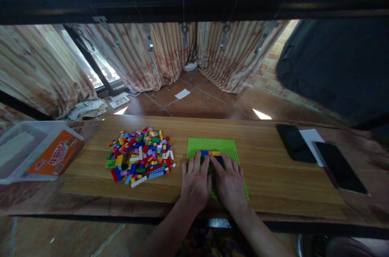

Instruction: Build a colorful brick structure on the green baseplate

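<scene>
My left hand and my right hand lie side by side over a bright green studded baseplate. Their fingers bend down onto a dark building brick, and the two index fingertips nearly meet over it. Just beyond the fingertips runs a short row of blue, orange and yellow building bricks on the plate. Both thumbs and the near side of the dark brick are mostly hidden under the hands. To the left, a loose heap of multicoloured building bricks is spread on the wooden board.
The wooden board spans the bench. At far left stands a clear plastic tub with an orange label. Two dark phones, one farther and one nearer, lie at right around white paper. A black bar crosses beyond.
</scene>
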